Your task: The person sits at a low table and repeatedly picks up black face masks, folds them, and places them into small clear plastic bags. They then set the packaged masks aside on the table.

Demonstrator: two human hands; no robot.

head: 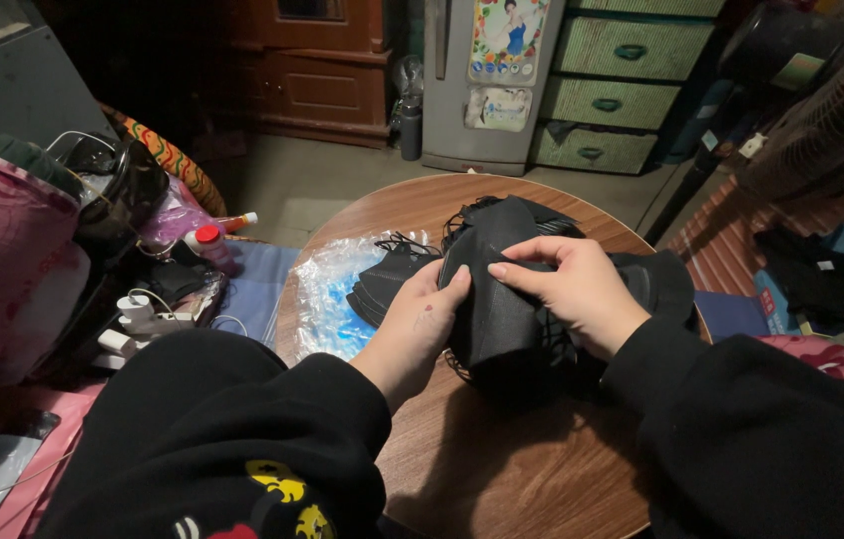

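Observation:
A thick stack of black face masks [497, 299] stands over the round wooden table [502, 469], held between both hands. My left hand [420, 324] cups the stack's left side with the thumb against its front. My right hand [579, 289] lies over the top and right side, fingers pinching the uppermost mask. A smaller pile of black masks [387, 279] lies on a clear plastic bag [332, 299] at the table's left. More black masks [656, 279] lie behind my right hand.
A white power strip with plugs [133, 319] and a red-capped bottle [211, 245] sit left of the table. A grey fridge [487, 85] and green drawers [622, 90] stand at the back. A fan [831, 120] is at the right.

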